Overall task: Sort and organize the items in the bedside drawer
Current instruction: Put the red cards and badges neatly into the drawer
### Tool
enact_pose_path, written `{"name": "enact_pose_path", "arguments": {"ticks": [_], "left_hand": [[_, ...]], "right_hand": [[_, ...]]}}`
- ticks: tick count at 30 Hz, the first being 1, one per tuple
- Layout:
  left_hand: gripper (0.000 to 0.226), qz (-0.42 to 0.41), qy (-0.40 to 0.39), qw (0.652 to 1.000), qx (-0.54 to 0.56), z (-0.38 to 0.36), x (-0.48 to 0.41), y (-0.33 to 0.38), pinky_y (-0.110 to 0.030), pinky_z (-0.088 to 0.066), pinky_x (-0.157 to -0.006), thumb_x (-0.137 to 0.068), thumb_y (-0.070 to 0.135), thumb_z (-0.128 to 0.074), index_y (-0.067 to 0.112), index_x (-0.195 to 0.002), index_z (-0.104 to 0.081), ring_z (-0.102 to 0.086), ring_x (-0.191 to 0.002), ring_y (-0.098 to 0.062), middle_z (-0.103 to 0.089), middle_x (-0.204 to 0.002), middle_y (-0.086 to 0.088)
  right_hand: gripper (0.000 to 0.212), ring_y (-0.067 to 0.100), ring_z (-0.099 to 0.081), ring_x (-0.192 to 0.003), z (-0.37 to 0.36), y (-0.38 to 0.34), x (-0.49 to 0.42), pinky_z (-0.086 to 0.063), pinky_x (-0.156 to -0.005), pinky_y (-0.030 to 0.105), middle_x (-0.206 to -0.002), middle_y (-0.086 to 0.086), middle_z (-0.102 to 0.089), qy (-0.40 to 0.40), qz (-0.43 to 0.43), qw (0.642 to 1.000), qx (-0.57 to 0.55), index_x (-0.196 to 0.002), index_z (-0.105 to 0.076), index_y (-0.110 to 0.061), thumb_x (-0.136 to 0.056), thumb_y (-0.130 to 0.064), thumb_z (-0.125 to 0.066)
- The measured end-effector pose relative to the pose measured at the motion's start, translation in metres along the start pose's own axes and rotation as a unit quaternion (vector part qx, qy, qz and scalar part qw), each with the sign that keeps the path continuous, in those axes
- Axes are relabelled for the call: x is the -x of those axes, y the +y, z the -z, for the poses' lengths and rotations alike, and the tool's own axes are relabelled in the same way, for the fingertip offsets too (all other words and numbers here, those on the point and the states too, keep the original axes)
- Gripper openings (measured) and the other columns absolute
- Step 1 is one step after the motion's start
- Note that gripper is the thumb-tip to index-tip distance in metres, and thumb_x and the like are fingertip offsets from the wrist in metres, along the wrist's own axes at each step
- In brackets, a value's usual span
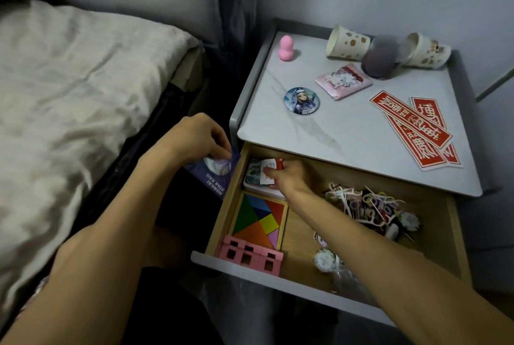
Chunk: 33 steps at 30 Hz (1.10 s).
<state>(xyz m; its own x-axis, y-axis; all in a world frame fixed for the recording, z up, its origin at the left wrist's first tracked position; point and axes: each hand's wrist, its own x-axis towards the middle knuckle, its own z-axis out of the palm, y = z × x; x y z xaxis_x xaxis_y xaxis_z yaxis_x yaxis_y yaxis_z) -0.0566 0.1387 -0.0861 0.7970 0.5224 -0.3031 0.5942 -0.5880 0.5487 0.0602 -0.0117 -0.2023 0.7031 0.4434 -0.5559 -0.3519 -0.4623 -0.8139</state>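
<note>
The bedside drawer [450, 236] stands pulled open, its wooden floor showing. My left hand [194, 136] pinches a dark blue card pack [215, 175] just outside the drawer's left wall. My right hand [289, 177] reaches into the back left corner and grips a small white and red packet [268, 168] lying on a flat white box [256, 187]. In front of that box lies a coloured tangram puzzle [260, 219]. A pink block piece [250, 254] sits at the front left corner. A tangle of hair ties and clips [370, 205] fills the right side.
On the nightstand top [319, 127] lie a pink sponge [286, 48], two tipped paper cups [347, 42], a purple sponge case [381, 56], a round badge [301, 101], a pink packet [343, 81] and red stickers [414, 127]. The bed [78, 80] lies on the left.
</note>
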Motion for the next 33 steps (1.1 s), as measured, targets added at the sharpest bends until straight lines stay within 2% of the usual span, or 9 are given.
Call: {"name": "enact_pose_path", "arguments": {"ticks": [4, 7, 15, 17, 20, 22, 26, 29, 33], "left_hand": [[0.01, -0.001, 0.001, 1.0, -0.003, -0.002, 0.001, 0.001, -0.011, -0.042, -0.061, -0.074, 0.014, -0.083, 0.022, -0.077, -0.077, -0.062, -0.07, 0.002, -0.074, -0.077, 0.002], [0.01, 0.001, 0.0, 1.0, -0.008, -0.002, 0.001, 0.002, -0.013, -0.043, -0.063, -0.074, 0.016, -0.083, 0.024, -0.077, -0.077, -0.062, -0.071, 0.003, -0.074, -0.078, 0.003], [0.007, -0.003, -0.005, 1.0, -0.02, -0.005, 0.001, 0.008, -0.015, -0.041, -0.062, -0.076, 0.019, -0.082, 0.02, -0.082, -0.079, -0.061, -0.073, 0.001, -0.073, -0.079, 0.002], [0.007, -0.003, -0.005, 1.0, -0.022, -0.005, 0.0, 0.007, -0.015, -0.042, -0.062, -0.076, 0.02, -0.082, 0.021, -0.082, -0.079, -0.063, -0.074, -0.001, -0.073, -0.078, 0.002], [0.007, -0.002, -0.006, 1.0, -0.021, -0.005, 0.001, 0.006, -0.017, -0.043, -0.063, -0.076, 0.02, -0.082, 0.021, -0.082, -0.079, -0.062, -0.073, 0.0, -0.073, -0.078, 0.002], [0.007, -0.002, -0.006, 1.0, -0.02, -0.006, 0.002, 0.007, -0.016, -0.043, -0.062, -0.076, 0.02, -0.083, 0.02, -0.082, -0.079, -0.062, -0.072, 0.001, -0.073, -0.078, 0.002], [0.006, -0.002, -0.004, 1.0, -0.028, -0.006, 0.001, 0.008, -0.017, -0.043, -0.064, -0.077, 0.022, -0.082, 0.022, -0.082, -0.079, -0.061, -0.071, 0.0, -0.073, -0.077, 0.002], [0.006, -0.007, -0.005, 1.0, -0.023, -0.007, 0.001, 0.009, -0.017, -0.043, -0.062, -0.076, 0.021, -0.083, 0.022, -0.081, -0.078, -0.062, -0.071, -0.002, -0.072, -0.075, 0.003], [0.007, -0.011, -0.011, 1.0, -0.025, -0.009, 0.002, 0.011, -0.014, -0.041, -0.059, -0.076, 0.021, -0.082, 0.022, -0.082, -0.079, -0.059, -0.069, 0.003, -0.07, -0.073, 0.007]], "right_hand": [[0.027, 0.031, -0.066, -0.096, -0.002, 0.003, -0.004, -0.058, -0.068, 0.032, -0.108, 0.014, -0.066, 0.027, 0.006, 1.0, -0.013, -0.113, -0.063, 0.007, -0.087, 0.0, -0.068], [0.028, 0.034, -0.067, -0.097, -0.002, 0.005, -0.007, -0.057, -0.085, 0.044, -0.111, 0.021, -0.068, 0.04, 0.01, 0.999, 0.002, -0.112, -0.065, 0.004, -0.086, -0.003, -0.072], [0.024, 0.033, -0.067, -0.097, 0.002, 0.006, -0.007, -0.055, -0.089, 0.044, -0.11, 0.019, -0.068, 0.035, 0.022, 0.999, 0.009, -0.111, -0.066, 0.002, -0.092, -0.013, -0.066], [0.023, 0.029, -0.066, -0.089, 0.004, 0.004, -0.006, -0.056, -0.084, 0.041, -0.105, 0.017, -0.069, 0.035, 0.012, 0.998, 0.043, -0.104, -0.066, -0.003, -0.095, -0.023, -0.063], [0.028, 0.021, -0.059, -0.074, 0.01, 0.001, -0.005, -0.046, -0.058, 0.028, -0.097, 0.014, -0.066, 0.032, -0.007, 0.997, 0.066, -0.096, -0.061, -0.01, -0.1, -0.036, -0.052], [0.028, 0.014, -0.05, -0.061, 0.017, -0.001, -0.004, -0.033, -0.048, 0.022, -0.087, 0.009, -0.061, 0.026, -0.019, 0.998, 0.053, -0.097, -0.058, -0.012, -0.103, -0.036, -0.046], [0.028, 0.01, -0.046, -0.053, 0.038, 0.009, -0.005, -0.031, -0.035, 0.016, -0.071, 0.002, -0.054, 0.018, -0.006, 1.0, 0.022, -0.103, -0.063, -0.007, -0.103, -0.03, -0.047], [0.021, 0.007, -0.047, -0.044, 0.049, 0.019, -0.005, -0.032, -0.032, 0.014, -0.065, 0.003, -0.054, 0.022, 0.008, 0.999, 0.023, -0.109, -0.062, -0.001, -0.101, -0.018, -0.052], [0.012, 0.005, -0.048, -0.03, 0.051, 0.022, -0.002, -0.036, -0.032, 0.018, -0.056, 0.009, -0.054, 0.021, 0.022, 0.997, 0.067, -0.098, -0.052, -0.002, -0.095, -0.01, -0.061]]}}
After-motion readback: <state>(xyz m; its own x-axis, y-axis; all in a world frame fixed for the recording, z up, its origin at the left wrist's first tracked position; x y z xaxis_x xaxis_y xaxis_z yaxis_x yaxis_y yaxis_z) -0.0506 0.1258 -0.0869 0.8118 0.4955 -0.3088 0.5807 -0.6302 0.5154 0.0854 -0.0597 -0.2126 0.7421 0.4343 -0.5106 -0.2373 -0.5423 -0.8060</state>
